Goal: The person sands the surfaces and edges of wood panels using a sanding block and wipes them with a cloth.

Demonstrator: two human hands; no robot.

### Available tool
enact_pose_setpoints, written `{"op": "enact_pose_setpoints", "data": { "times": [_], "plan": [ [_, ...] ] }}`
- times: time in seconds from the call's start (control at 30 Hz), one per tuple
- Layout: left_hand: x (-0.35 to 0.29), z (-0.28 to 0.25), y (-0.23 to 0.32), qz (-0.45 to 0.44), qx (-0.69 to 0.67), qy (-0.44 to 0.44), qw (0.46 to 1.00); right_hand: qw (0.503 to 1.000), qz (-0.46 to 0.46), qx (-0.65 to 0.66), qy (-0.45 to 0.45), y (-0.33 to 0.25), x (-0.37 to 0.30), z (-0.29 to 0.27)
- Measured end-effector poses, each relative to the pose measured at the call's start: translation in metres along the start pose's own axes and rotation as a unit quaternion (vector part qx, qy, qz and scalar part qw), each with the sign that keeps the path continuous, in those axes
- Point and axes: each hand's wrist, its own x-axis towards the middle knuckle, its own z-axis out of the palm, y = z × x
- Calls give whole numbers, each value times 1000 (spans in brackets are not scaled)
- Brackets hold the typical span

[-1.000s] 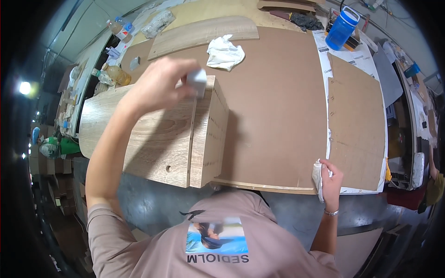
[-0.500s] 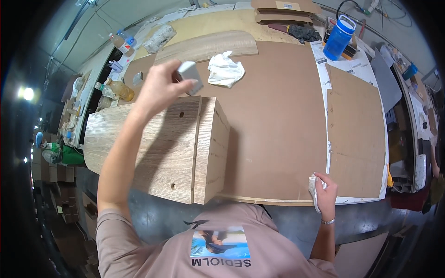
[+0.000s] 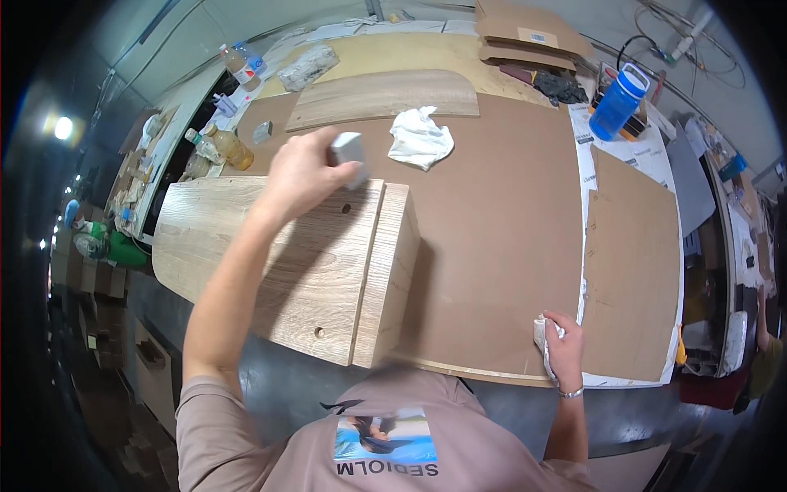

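Note:
My left hand (image 3: pixel 302 174) is closed around a small light-grey block (image 3: pixel 350 151). It holds the block up over the far right corner of a wood-grain furniture piece (image 3: pixel 316 271), and I cannot tell whether the two touch. Two round holes show in the top panel, and a narrow groove runs along its right side. At the table's front edge, my right hand (image 3: pixel 565 348) grips a crumpled white cloth (image 3: pixel 544 340). Another white cloth (image 3: pixel 420 138) lies on the brown tabletop (image 3: pixel 500 221), beyond the furniture piece.
A curved wood-grain board (image 3: pixel 385 94) lies at the back. Bottles (image 3: pixel 232 149) stand along the left. A blue bottle (image 3: pixel 619 102) stands at the far right, beyond a cardboard sheet (image 3: pixel 631 271). Folded cardboard (image 3: pixel 525 33) and a small grey lump (image 3: pixel 262 132) are also about.
The whole view has shifted a little. My left hand, with the block, has come slightly nearer and left relative to the panel's corner. The right hand still grips its cloth at the table edge.

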Motion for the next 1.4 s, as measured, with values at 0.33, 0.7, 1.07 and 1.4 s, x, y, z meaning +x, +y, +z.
{"op": "enact_pose_setpoints", "data": {
  "times": [0.33, 0.7, 1.07, 1.4],
  "plan": [
    [-1, -28, -108, -16, 13, 118, 993, 999, 22, -47, 9, -18, -3, 10],
    [8, -113, -365, -137, 85, 116, 980, 987, 43, -111, 111, -93, -60, 68],
    [11, -164, -563, -132, -124, 185, 966, 929, 8, -257, 268, -249, -105, 113],
    [-45, -96, -469, 17, -618, 18, 786, 892, -431, -131, -49, -464, 11, 366]
  ]
}}
